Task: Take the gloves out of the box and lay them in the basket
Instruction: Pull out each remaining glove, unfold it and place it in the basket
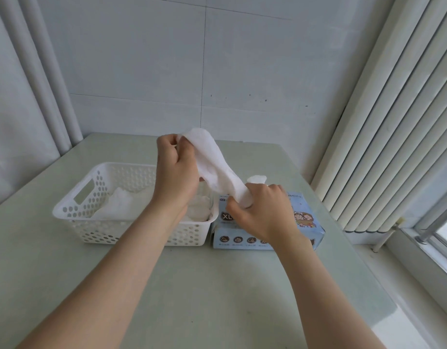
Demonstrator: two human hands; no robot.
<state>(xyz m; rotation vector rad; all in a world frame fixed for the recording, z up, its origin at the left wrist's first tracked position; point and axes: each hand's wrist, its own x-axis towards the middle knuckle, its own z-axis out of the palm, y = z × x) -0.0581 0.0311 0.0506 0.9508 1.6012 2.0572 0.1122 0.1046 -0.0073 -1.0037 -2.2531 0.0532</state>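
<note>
Left hand (175, 170) raised above the white perforated plastic basket (96, 197), fingers pinching the upper end of a thin white translucent glove (214, 162), right hand (265, 212) over the pale blue cardboard glove box (310, 229), gripping the glove's lower end, glove stretched slanting between both hands, more white gloves (124, 205) lying in the basket, basket and box side by side on the pale green table (217, 298)

You have a pale green table (217, 285) in front of you. Behind the table is a white panelled wall (141, 71) with a few dark specks. Left of the table hang white curtain folds (15, 122). Right of the table are cream vertical blinds (393, 122), a white sill (419, 285) below them, and a window frame (439, 238) farther right.
</note>
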